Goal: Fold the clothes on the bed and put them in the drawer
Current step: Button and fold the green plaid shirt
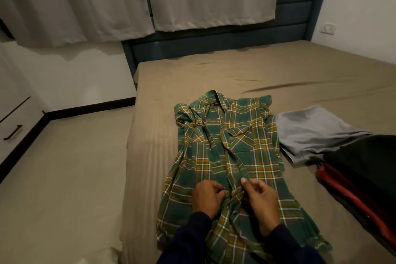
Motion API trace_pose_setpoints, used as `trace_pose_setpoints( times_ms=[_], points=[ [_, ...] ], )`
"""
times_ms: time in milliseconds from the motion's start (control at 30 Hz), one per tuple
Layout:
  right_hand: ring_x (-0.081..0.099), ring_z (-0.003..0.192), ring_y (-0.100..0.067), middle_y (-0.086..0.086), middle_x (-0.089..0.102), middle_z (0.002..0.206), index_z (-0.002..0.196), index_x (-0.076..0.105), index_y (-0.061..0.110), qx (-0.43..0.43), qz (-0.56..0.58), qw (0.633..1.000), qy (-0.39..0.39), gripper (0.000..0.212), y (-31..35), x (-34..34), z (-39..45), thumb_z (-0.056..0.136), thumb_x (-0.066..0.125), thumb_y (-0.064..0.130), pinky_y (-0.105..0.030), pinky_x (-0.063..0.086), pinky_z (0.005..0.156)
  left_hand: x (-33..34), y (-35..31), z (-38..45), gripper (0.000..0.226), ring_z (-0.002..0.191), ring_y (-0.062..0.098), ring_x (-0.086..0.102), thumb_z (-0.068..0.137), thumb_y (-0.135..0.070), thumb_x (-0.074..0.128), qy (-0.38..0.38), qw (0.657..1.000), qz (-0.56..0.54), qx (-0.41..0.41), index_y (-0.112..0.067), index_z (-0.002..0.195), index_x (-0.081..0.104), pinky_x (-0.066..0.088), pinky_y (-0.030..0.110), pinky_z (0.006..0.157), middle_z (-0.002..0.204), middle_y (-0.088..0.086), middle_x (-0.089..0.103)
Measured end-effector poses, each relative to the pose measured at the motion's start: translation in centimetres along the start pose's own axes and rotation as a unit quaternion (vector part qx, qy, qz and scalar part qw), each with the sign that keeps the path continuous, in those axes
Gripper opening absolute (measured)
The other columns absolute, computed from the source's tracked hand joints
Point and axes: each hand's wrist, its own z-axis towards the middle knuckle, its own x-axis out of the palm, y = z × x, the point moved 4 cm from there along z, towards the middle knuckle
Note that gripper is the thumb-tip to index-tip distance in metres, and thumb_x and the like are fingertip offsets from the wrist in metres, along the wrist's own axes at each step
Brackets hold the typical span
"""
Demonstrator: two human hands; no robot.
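Wide bed with a tan fitted sheet (278, 75) fills most of the view, dark blue padded headboard (300, 19) at the far end, pale grey curtains (107, 0) hanging over it. White drawer unit with a dark bar handle (12, 133) sits at the left edge, well apart from the bed.

Green-and-yellow plaid button-up shirt (246, 135) lies flat on the sheet, front up, collar toward the headboard, hem toward the camera. Sleeves bunched at the shoulders.

To its right — folded grey garment (310, 130) just beside the shirt, then a black garment (364, 156) and a red garment (342, 188) near the right edge, black overlapping the grey one's near corner.

Both hands are on the shirt's front placket, low down near the hem. Left hand (205, 197) — grip closed, fingertips pinching the left placket edge. Right hand (260, 199) — thumb and curled fingers pinching the right placket edge. Dark navy sleeves cover both wrists.
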Motion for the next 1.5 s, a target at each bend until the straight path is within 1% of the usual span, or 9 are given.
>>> trace_pose_setpoints(
  times_ms=[200, 300, 367, 567, 667, 767, 1000, 1233, 1500],
  points=[
    [0.063, 0.062, -0.017, 0.001, 0.065, 0.063, 0.067, 0.063, 0.016, -0.150, -0.193, 0.969, -0.033, 0.023, 1.9, 1.2, -0.1, 0.081, 0.081, 0.019, -0.035, 0.053, 0.061, -0.2, -0.5, 0.4, 0.010, 0.078, 0.013, 0.070, 0.076, -0.034, 0.074, -0.002, 0.998, 0.008, -0.064, -0.029, 0.068, 0.071, 0.055, 0.028, 0.070, 0.080, -0.007, 0.075],
    [0.063, 0.059, -0.014, 0.003, 0.064, 0.059, 0.064, 0.061, 0.018, -0.144, -0.239, 0.960, -0.034, 0.028, 1.9, 2.4, -0.1, 0.079, 0.083, 0.025, -0.035, 0.054, 0.061, 0.1, -0.4, 0.7, 0.020, 0.054, 0.014, 0.064, 0.079, -0.014, 0.073, 0.019, 0.985, -0.146, -0.093, -0.019, 0.060, 0.067, 0.057, 0.032, 0.054, 0.062, 0.000, 0.070],
    [0.061, 0.056, -0.015, 0.001, 0.062, 0.056, 0.061, 0.059, 0.014, -0.131, -0.253, 0.958, -0.025, 0.033, 1.7, 3.2, 0.0, 0.082, 0.081, 0.029, -0.033, 0.049, 0.058, 0.0, -0.4, 0.7, 0.023, 0.050, 0.016, 0.059, 0.087, -0.007, 0.069, 0.045, 0.967, -0.222, -0.116, -0.012, 0.065, 0.066, 0.045, 0.023, 0.041, 0.059, 0.004, 0.066],
    [0.058, 0.057, -0.024, -0.004, 0.058, 0.054, 0.057, 0.057, 0.012, -0.083, -0.264, 0.959, -0.052, 0.035, 2.5, 3.1, 0.4, 0.086, 0.072, 0.024, -0.039, 0.052, 0.062, -0.2, 1.3, 0.2, 0.009, 0.052, 0.014, 0.064, 0.089, -0.003, 0.070, 0.057, 0.907, -0.381, -0.173, 0.000, 0.080, 0.069, 0.052, 0.022, 0.051, 0.068, 0.012, 0.072],
    [0.053, 0.060, -0.022, 0.000, 0.057, 0.062, 0.066, 0.056, 0.017, -0.163, -0.330, 0.916, -0.160, 0.028, 4.3, 1.2, -1.0, 0.086, 0.073, 0.027, -0.034, 0.046, 0.059, -0.5, 1.5, 0.1, 0.007, 0.057, 0.015, 0.066, 0.087, -0.005, 0.073, 0.063, 0.883, -0.433, -0.171, 0.002, 0.086, 0.073, 0.055, 0.022, 0.056, 0.074, 0.014, 0.074],
    [0.048, 0.058, -0.015, 0.009, 0.051, 0.062, 0.066, 0.053, 0.025, -0.239, -0.376, 0.886, -0.132, 0.030, 4.6, 3.1, -3.0, 0.085, 0.074, 0.032, -0.029, 0.036, 0.056, -0.3, 1.4, 0.1, 0.006, 0.056, 0.013, 0.064, 0.087, -0.005, 0.074, 0.073, 0.880, -0.438, -0.168, 0.001, 0.085, 0.075, 0.055, 0.022, 0.058, 0.072, 0.012, 0.072],
    [0.053, 0.048, -0.006, 0.008, 0.057, 0.048, 0.052, 0.060, 0.022, -0.178, -0.261, 0.949, 0.001, 0.042, 1.2, 5.0, -1.3, 0.086, 0.076, 0.039, -0.028, 0.042, 0.052, -0.1, 2.3, -0.3, 0.011, 0.064, 0.014, 0.068, 0.091, -0.008, 0.069, 0.078, 0.881, -0.440, -0.157, 0.000, 0.088, 0.076, 0.058, 0.024, 0.065, 0.075, 0.012, 0.074],
    [0.053, 0.047, -0.012, 0.003, 0.053, 0.045, 0.047, 0.055, 0.020, -0.183, -0.243, 0.952, -0.044, 0.048, 1.0, 4.1, -1.1, 0.087, 0.076, 0.036, -0.036, 0.043, 0.053, 0.4, 2.5, -0.4, 0.008, 0.068, 0.019, 0.070, 0.088, -0.006, 0.072, 0.071, 0.887, -0.436, -0.134, 0.000, 0.087, 0.076, 0.058, 0.027, 0.068, 0.080, 0.017, 0.074],
    [0.062, 0.053, -0.007, 0.006, 0.066, 0.057, 0.060, 0.070, 0.023, -0.151, -0.192, 0.969, 0.022, 0.040, -0.2, 4.1, -1.7, 0.097, 0.063, 0.035, -0.027, 0.047, 0.053, 0.5, 2.6, -0.5, 0.008, 0.071, 0.021, 0.071, 0.088, -0.006, 0.072, 0.068, 0.881, -0.448, -0.132, 0.000, 0.088, 0.077, 0.057, 0.024, 0.067, 0.081, 0.019, 0.075]
  ],
)
